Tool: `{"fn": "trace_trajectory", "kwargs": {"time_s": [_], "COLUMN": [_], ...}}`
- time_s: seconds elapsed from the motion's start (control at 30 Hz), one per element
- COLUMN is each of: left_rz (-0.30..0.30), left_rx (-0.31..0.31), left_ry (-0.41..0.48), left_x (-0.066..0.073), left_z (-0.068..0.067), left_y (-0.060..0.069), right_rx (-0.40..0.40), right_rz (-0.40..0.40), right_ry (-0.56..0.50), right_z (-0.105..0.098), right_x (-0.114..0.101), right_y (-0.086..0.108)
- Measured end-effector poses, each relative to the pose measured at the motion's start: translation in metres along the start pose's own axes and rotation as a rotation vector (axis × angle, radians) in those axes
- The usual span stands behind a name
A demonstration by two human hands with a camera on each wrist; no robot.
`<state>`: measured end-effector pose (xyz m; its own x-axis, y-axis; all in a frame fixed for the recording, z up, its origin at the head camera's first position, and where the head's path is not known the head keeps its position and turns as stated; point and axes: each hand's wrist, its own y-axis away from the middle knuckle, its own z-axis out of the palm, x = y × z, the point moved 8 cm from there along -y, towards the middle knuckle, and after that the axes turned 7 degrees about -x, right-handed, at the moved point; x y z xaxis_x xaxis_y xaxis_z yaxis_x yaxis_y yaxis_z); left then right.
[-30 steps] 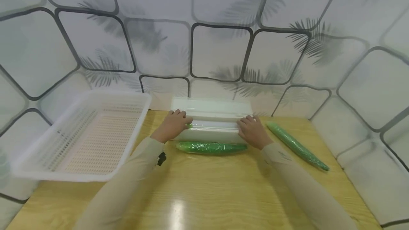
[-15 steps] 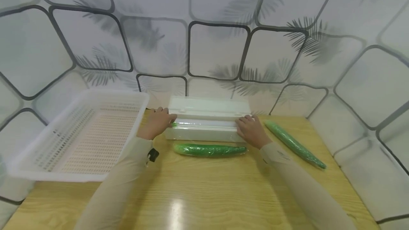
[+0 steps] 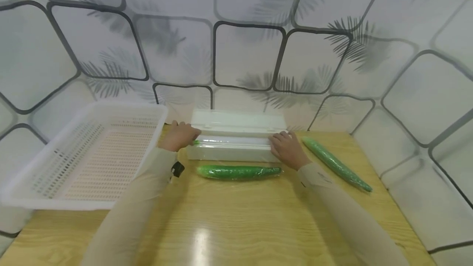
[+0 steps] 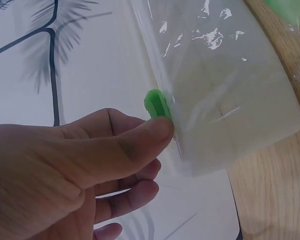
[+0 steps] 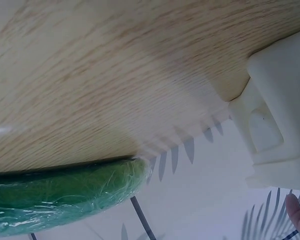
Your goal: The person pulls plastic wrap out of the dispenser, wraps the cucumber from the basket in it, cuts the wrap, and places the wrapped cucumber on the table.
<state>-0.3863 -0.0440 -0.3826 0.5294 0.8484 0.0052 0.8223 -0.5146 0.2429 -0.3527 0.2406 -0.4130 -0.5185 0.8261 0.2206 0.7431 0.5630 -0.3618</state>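
A white cling film dispenser (image 3: 233,153) stands on the wooden table with its lid (image 3: 238,120) raised at the back. Clear film stretches over its front edge. At its left end my left hand (image 3: 180,136) pinches a small green slide cutter (image 4: 156,104) between thumb and forefinger. My right hand (image 3: 289,149) grips the dispenser's right end; only a fingertip of it shows in the right wrist view. Just in front of the dispenser, a green cucumber (image 3: 238,172) lies crosswise under clear film. Another film-wrapped cucumber (image 3: 336,163) lies slanted to the right of my right hand.
A white perforated plastic basket (image 3: 157,134) stands at the left of the table (image 3: 236,221). A patterned wall covering (image 3: 247,56) rises right behind the dispenser and along both sides.
My left hand has drawn the green slide cutter leftward to the dispenser's left end. The right hand keeps its hold on the right end. The head view has shifted slightly.
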Motion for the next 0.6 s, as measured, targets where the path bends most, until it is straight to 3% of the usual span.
{"fn": "trace_trajectory", "kwargs": {"time_s": [0.2, 0.33, 0.5, 0.6], "left_rz": [-0.001, -0.026, -0.023, -0.052], "left_rx": [-0.058, -0.056, 0.045, 0.197], "left_ry": [0.046, 0.029, -0.020, -0.128], "left_x": [-0.007, -0.014, -0.016, -0.009], "left_z": [0.003, 0.002, -0.001, -0.005], "left_y": [0.000, 0.005, 0.013, 0.021], "right_rx": [-0.013, -0.028, -0.014, 0.007], "right_rz": [0.003, 0.000, 0.013, 0.011], "right_ry": [0.019, 0.007, -0.008, -0.013], "right_z": [0.001, 0.002, 0.003, 0.003], "right_x": [0.000, -0.001, 0.001, 0.002], "right_y": [-0.001, -0.002, -0.001, 0.000]}}
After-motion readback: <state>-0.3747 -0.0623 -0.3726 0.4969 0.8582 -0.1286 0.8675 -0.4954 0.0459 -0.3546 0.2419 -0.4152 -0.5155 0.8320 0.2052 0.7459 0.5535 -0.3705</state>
